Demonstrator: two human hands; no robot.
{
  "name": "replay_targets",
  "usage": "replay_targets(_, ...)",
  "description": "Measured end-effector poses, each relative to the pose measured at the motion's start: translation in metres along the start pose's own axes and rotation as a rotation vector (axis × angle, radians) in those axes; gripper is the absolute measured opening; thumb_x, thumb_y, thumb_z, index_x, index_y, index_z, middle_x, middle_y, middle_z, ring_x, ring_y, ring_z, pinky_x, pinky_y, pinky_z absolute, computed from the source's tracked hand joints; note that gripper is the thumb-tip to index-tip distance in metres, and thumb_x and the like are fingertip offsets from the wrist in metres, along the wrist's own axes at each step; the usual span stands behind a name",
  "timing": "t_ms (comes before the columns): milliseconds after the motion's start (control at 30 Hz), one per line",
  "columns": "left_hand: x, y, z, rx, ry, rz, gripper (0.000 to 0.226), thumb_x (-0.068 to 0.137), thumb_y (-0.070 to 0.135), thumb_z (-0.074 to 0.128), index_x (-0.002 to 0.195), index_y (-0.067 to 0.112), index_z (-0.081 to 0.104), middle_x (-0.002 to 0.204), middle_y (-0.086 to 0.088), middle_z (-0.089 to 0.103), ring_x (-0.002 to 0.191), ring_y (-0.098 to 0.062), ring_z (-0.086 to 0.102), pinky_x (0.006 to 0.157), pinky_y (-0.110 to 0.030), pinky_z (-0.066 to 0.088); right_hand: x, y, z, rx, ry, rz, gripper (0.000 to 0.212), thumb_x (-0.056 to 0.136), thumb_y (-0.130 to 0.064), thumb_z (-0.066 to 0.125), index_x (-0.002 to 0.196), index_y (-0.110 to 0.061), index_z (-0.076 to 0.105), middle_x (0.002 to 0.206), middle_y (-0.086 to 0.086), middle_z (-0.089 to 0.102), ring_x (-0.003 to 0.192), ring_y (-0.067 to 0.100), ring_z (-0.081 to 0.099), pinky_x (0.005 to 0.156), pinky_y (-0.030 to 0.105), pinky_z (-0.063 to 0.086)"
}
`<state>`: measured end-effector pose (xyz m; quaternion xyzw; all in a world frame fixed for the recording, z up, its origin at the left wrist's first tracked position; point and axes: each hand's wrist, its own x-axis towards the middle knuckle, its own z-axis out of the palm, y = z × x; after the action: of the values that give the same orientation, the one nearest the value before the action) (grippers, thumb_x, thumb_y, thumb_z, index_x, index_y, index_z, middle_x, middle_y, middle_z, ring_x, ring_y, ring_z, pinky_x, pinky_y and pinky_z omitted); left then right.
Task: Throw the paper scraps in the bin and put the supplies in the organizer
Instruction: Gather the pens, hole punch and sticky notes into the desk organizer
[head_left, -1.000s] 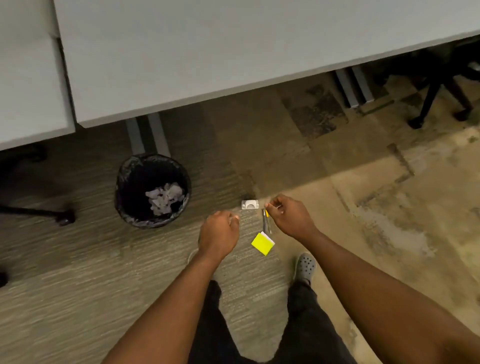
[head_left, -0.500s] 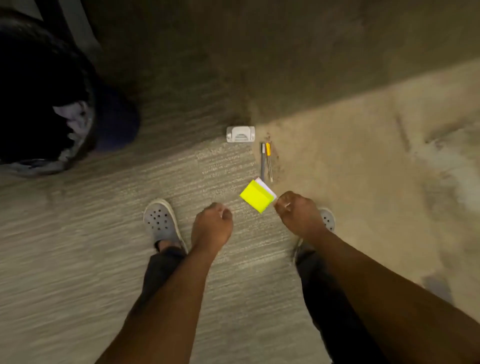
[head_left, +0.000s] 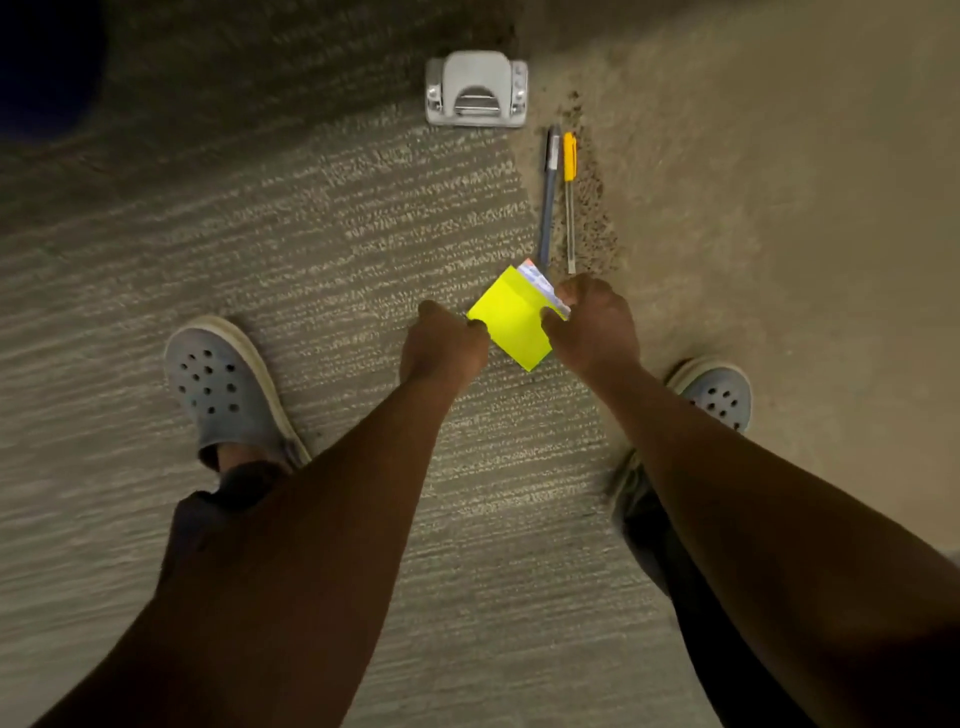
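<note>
Right hand (head_left: 592, 322) pinches the sticky notes (head_left: 511, 319), left hand (head_left: 447, 343) curled beside them; supplies pickup, next probably lifting them.

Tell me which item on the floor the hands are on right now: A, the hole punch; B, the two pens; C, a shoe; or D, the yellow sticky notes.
D: both hands, left and right, are at the edges of the sticky notes, while the hole punch and the pens lie untouched beyond them.
</note>
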<state>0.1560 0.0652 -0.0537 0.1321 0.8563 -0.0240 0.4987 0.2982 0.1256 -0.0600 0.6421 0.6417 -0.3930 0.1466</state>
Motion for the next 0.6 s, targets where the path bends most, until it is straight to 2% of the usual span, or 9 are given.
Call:
replay_targets(133, 0.007, 0.001, 0.026, -0.24, 0.005, -0.076, 0.037, 0.085, 0.024, 0.06, 0.114, 0.002, 0.052, 0.116, -0.02, 0.065, 0.105, -0.037, 0.062, 0.082, -0.036, 0.049, 0.001, -0.001, 0.014, -0.056, 0.062, 0.03, 0.04, 0.08, -0.029, 0.067, 0.113, -0.01, 0.056, 0.115, 0.015, 0.057, 0.109, 0.035, 0.054, 0.086, 0.041, 0.047)
replay_targets(200, 0.006, 0.001, 0.034, -0.373, 0.027, -0.121, 0.037, 0.083, 0.023, 0.064, 0.112, 0.002, 0.055, 0.112, -0.018, 0.068, 0.104, -0.034, 0.064, 0.087, -0.038, 0.052, 0.001, -0.001, 0.019, -0.003, 0.053, 0.065, 0.037, 0.078, -0.03, 0.07, 0.107, -0.011, 0.057, 0.111, 0.014, 0.059, 0.107, 0.034, 0.055, 0.086, 0.04, 0.046)
replay_targets(300, 0.002, 0.0, 0.042, -0.506, 0.036, -0.19, 0.039, 0.081, 0.025, 0.069, 0.112, 0.003, 0.06, 0.109, -0.017, 0.07, 0.101, -0.032, 0.067, 0.086, -0.039, 0.055, -0.001, -0.001, 0.021, 0.053, -0.004, 0.101, 0.032, 0.077, -0.029, 0.072, 0.1, -0.012, 0.058, 0.108, 0.014, 0.058, 0.106, 0.033, 0.055, 0.085, 0.036, 0.044)
replay_targets(367, 0.001, -0.003, 0.045, -0.554, 0.015, -0.201, 0.035, 0.081, 0.022, 0.07, 0.109, 0.0, 0.064, 0.108, -0.021, 0.07, 0.102, -0.035, 0.067, 0.086, -0.042, 0.054, -0.003, 0.0, 0.021, 0.066, -0.033, 0.074, 0.03, 0.077, -0.026, 0.071, 0.099, -0.011, 0.057, 0.106, 0.015, 0.058, 0.103, 0.033, 0.055, 0.085, 0.034, 0.043)
replay_targets(433, -0.001, -0.005, 0.045, -0.58, 0.009, -0.179, 0.023, 0.082, 0.018, 0.07, 0.094, -0.001, 0.068, 0.103, -0.026, 0.07, 0.1, -0.038, 0.067, 0.075, -0.04, 0.052, -0.007, 0.0, 0.021, 0.088, -0.062, 0.073, 0.026, 0.078, -0.022, 0.069, 0.097, -0.011, 0.056, 0.103, 0.015, 0.061, 0.099, 0.033, 0.058, 0.083, 0.035, 0.044)
replay_targets(500, -0.003, -0.004, 0.043, -0.511, 0.016, -0.147, 0.024, 0.082, 0.02, 0.07, 0.083, -0.004, 0.065, 0.099, -0.027, 0.069, 0.095, -0.038, 0.067, 0.066, -0.037, 0.046, -0.009, -0.001, 0.019, 0.132, -0.099, 0.098, 0.022, 0.08, -0.017, 0.066, 0.098, -0.01, 0.055, 0.099, 0.014, 0.067, 0.095, 0.033, 0.062, 0.083, 0.037, 0.048)
replay_targets(600, -0.004, -0.001, 0.036, -0.471, 0.042, -0.079, 0.016, 0.084, 0.018, 0.066, 0.09, 0.004, 0.063, 0.094, -0.019, 0.069, 0.084, -0.032, 0.064, 0.065, -0.033, 0.044, -0.01, -0.004, 0.014, 0.122, -0.123, 0.103, 0.016, 0.085, -0.017, 0.058, 0.098, -0.009, 0.062, 0.098, 0.014, 0.07, 0.096, 0.032, 0.065, 0.087, 0.036, 0.05)
